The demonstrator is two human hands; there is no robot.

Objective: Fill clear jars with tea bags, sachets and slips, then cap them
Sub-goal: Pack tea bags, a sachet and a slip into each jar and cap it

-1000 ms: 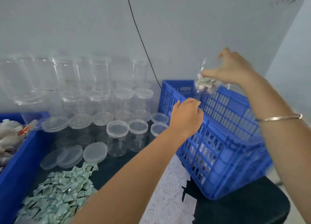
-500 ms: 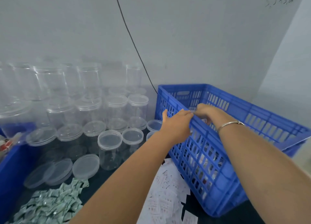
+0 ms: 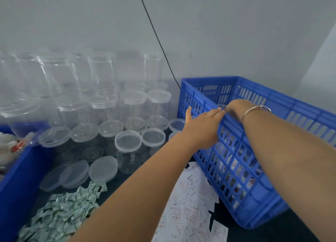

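At the desk's left edge we see a blue plastic bin (image 3: 16, 178) holding white tea bags (image 3: 7, 145), partly cut off. Near the front edge lies a heap of small green sachets (image 3: 60, 218), with loose clear round lids (image 3: 102, 168) behind it. Capped clear plastic jars (image 3: 128, 150) crowd the back, the rearmost blurred. Our left hand (image 3: 201, 127) crosses them, fingers together and hooked over the near rim of the blue slatted plastic crate (image 3: 254, 196), thumb spread. White printed paper slips (image 3: 190, 205) lie beneath our forearm. Our right hand (image 3: 236, 106), with a silver bangle (image 3: 254, 110) on the wrist, dips inside the crate; the rim hides its fingers, so we cannot tell their grip. Filled jars show dimly through the slats.
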